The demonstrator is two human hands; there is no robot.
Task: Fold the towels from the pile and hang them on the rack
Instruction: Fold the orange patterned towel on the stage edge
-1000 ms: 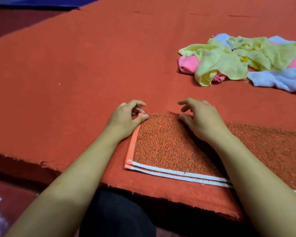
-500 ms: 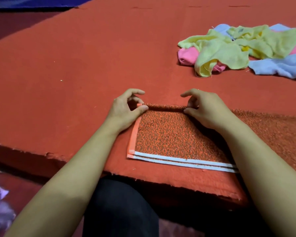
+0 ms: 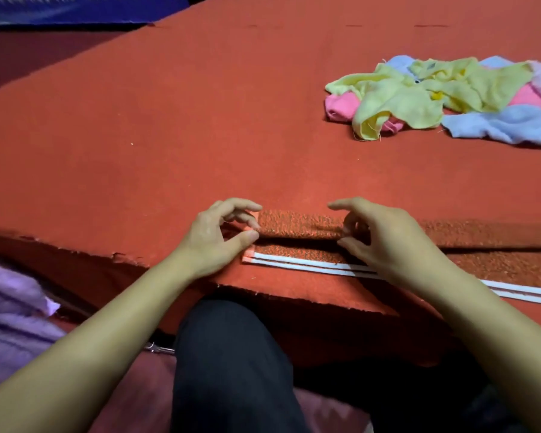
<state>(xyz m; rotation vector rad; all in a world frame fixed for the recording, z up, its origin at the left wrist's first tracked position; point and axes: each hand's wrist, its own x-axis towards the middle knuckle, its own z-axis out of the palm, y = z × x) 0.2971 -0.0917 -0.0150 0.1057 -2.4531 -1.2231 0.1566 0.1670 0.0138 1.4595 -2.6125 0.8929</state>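
— On the red mat [image 3: 200, 120], what's held?
— The orange towel [image 3: 297, 225]: left hand [image 3: 214, 234] and right hand [image 3: 378, 237] pinch its lifted far edge. The pile [image 3: 450, 98] lies far right.

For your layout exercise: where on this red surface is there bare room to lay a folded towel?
Bare red surface stretches left of the towel pile and beyond the orange towel. The near edge is crowded: left hand and right hand pinch that towel there.
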